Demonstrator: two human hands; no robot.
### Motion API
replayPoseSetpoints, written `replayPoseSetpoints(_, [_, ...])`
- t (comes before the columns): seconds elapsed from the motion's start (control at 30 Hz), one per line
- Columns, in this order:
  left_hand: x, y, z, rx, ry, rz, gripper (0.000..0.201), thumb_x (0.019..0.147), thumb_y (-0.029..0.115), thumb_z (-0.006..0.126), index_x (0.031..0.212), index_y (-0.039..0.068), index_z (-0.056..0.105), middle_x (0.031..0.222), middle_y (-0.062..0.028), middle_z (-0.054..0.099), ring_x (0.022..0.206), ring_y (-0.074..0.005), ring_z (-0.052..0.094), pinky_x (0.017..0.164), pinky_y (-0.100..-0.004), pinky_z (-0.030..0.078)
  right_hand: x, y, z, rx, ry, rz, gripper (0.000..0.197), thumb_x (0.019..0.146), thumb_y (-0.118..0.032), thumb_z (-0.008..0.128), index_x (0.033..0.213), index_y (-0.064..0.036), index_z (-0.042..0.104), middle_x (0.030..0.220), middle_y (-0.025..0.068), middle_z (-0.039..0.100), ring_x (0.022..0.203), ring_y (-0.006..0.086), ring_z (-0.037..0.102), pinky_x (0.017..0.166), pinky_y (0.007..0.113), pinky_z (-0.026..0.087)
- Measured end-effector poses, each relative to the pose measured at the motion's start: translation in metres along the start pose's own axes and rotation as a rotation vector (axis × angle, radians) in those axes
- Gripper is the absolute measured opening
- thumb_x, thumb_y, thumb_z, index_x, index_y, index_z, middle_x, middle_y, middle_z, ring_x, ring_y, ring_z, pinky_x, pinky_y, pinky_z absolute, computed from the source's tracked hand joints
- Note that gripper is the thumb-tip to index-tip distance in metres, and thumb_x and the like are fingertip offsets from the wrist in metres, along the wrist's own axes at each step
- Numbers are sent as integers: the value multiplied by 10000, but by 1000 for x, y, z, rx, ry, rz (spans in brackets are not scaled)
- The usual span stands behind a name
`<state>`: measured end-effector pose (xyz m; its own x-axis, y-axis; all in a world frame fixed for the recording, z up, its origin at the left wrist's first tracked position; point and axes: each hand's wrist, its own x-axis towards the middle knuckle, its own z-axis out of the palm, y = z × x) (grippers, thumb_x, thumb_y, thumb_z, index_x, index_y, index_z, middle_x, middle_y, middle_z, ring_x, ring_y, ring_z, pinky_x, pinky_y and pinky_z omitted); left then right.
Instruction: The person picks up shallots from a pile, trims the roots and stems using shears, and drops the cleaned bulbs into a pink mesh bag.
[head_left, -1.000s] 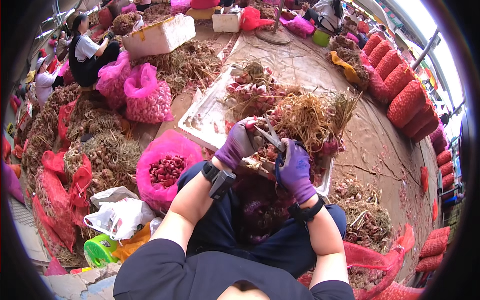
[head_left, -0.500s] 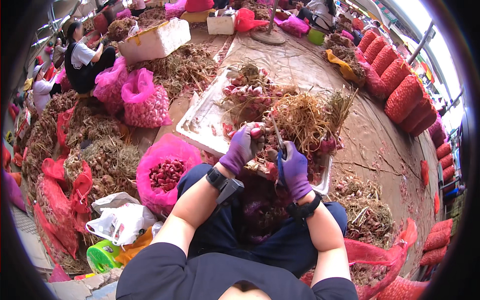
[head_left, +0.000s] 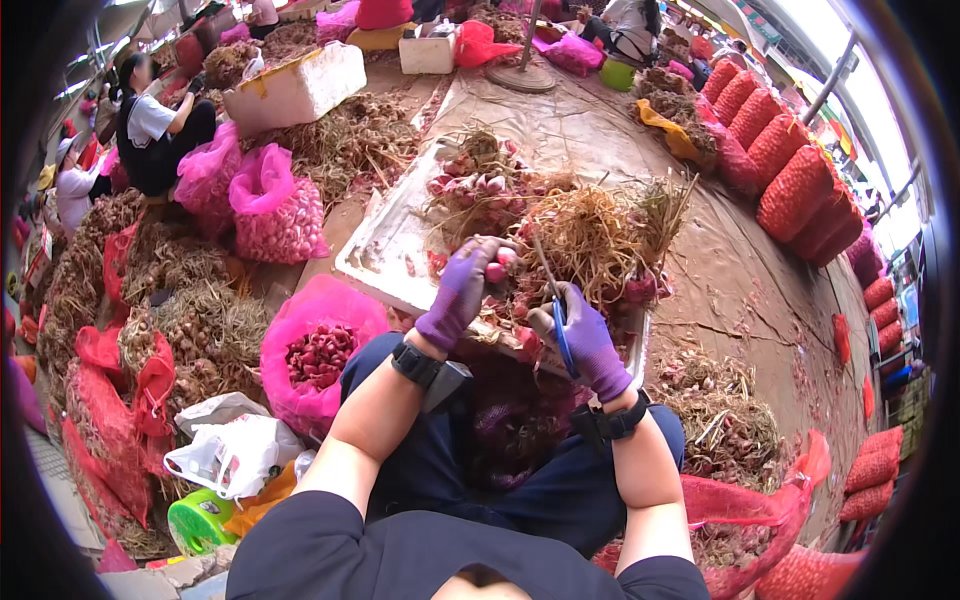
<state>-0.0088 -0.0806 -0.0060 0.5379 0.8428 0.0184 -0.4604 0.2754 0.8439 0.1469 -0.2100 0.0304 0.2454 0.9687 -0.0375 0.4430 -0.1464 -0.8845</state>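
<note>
Scissors have swung to point forward, slightly left.

Over the last second the scissors in the right hand have come away from the grip of the left hand. Their blades, spread then with a point at the left fingertips, now show as one narrow line rising ahead of the right grip, a gap parting it from the left. The blue handle, dark and partly covered a second ago, now shows brighter along the left edge of the right grip. The red patch then visible at the left fingertips has given way to reddish bulbs at the right of that grip, facing the scissors.
</note>
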Motion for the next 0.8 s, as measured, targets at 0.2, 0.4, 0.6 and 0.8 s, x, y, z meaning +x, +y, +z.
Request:
replayPoseSetpoints(0.2, [3,16,-11,41,127,21,311,999,296,446,1062,51,626,862,-6,638,619,-23,507,522,-165,417,-9,-6,-8,-322,-117,-99,647,766,-531,716,1176,-71,515,849,142,624,793,327,633,698,410,483])
replayPoseSetpoints(0.4, [1,11,0,185,161,16,282,980,288,466,934,77,648,731,28,585,534,-40,490,467,-186,382,-10,-1,6,-390,-32,-171,669,733,-526,744,1150,-51,525,915,171,638,861,355,630,744,431,489])
replayPoseSetpoints(0.6, [1,8,-14,218,122,-63,283,978,281,466,924,70,648,721,30,580,539,-40,483,472,-185,367,-6,4,11,-664,114,-318,612,745,-459,732,1161,-61,526,924,175,638,844,338,636,737,448,497])
replayPoseSetpoints(0.8, [5,8,-5,245,152,-21,365,1004,317,439,984,23,653,669,68,484,498,-28,399,439,-188,326,-6,9,12,-820,153,-357,516,793,-382,671,1175,-68,526,883,159,629,805,328,620,703,434,494])
